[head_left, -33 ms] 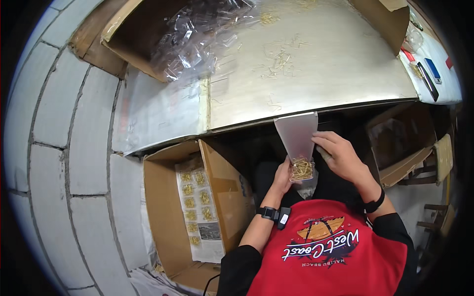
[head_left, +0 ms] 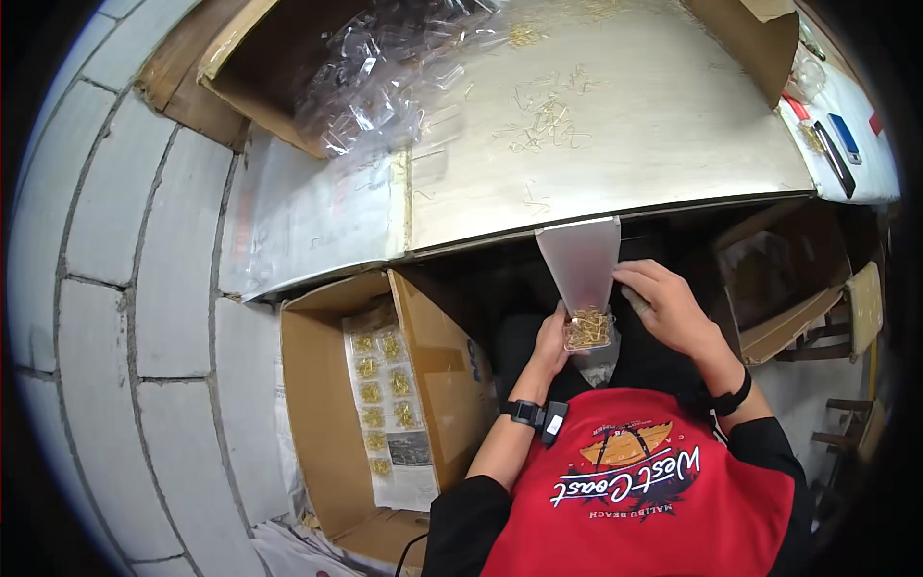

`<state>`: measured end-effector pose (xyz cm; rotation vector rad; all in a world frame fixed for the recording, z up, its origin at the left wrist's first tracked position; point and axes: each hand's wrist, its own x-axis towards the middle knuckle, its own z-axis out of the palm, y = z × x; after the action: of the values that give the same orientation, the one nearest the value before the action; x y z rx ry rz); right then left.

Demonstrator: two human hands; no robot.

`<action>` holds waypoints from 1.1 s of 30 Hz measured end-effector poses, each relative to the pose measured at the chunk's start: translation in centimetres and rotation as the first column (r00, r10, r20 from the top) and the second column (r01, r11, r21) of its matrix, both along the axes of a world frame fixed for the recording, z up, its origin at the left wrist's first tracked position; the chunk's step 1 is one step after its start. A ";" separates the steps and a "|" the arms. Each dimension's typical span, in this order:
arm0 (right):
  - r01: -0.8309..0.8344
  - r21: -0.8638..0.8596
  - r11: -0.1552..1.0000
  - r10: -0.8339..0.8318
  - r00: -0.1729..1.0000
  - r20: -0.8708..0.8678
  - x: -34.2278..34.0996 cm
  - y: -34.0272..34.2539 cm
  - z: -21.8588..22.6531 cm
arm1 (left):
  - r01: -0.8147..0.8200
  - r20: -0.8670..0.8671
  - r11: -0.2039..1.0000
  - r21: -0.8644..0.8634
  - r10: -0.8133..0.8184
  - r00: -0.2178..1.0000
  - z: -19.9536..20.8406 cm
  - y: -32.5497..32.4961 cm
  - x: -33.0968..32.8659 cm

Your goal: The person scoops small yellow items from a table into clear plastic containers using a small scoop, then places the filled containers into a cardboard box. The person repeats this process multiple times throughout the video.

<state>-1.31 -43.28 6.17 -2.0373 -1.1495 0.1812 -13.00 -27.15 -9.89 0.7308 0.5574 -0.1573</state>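
Observation:
At the lower end of a pale, smooth chute [head_left: 583, 260], my left hand [head_left: 550, 343] grips a small clear plastic box [head_left: 588, 344]. A heap of thin gold-coloured metal hooks [head_left: 586, 327] fills the box and the chute's mouth. The chute slopes down from the table's front edge and narrows toward me. My right hand [head_left: 663, 303] is at the chute's right side, its fingers extended with a gap between them and the thumb. Its fingertips are at the chute's edge; whether they touch it I cannot tell. Nothing shows in this hand.
Loose gold hooks [head_left: 548, 120] lie scattered on the table [head_left: 673, 144]. Many clear plastic boxes [head_left: 375, 96] spill from a cardboard carton at the far left. Left of me, an open carton [head_left: 437, 385] contains several filled boxes [head_left: 373, 392]. A stool [head_left: 862, 300] stands at right.
My right hand has shifted very slightly to the right beside the chute. My left hand still has the box under the chute's mouth.

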 end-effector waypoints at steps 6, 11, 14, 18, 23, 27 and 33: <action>-0.063 0.043 0.997 0.071 0.966 -0.248 -1.8 -0.9 -3.7 | 0.053 -0.021 0.995 0.084 -0.051 0.998 0.2 -0.2 -0.2; -0.244 -0.082 0.966 0.225 0.955 -0.193 -4.3 0.9 -7.9 | 0.044 -0.005 0.997 0.066 -0.044 0.999 -1.6 -0.1 -1.4; -0.315 -0.130 0.940 0.262 0.911 -0.318 -2.8 2.2 -4.9 | -0.014 -0.056 1.000 -0.011 0.014 0.998 -0.9 -0.2 -2.0; -0.170 0.136 0.976 0.166 0.985 0.034 2.0 5.8 -1.0 | 0.008 -0.026 1.000 0.024 -0.007 1.000 -1.0 0.9 -3.1; 0.125 -0.054 0.991 -0.108 0.961 0.255 12.0 15.1 2.0 | -0.033 -0.063 0.984 0.176 0.044 0.997 -2.5 1.4 -2.7; 0.140 -0.381 0.914 0.013 0.929 0.371 14.1 17.7 1.6 | -0.101 -0.046 0.987 0.123 0.107 0.993 -1.3 1.6 -1.6; -0.021 -0.172 0.985 0.073 0.949 0.306 9.9 12.9 0.0 | -0.040 -0.140 0.970 0.241 0.076 0.987 -0.9 1.5 -0.1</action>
<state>8.60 -30.39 6.20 -2.2442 -1.4185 -0.0250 -13.11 -25.65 -10.79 0.9394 0.7476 -0.0911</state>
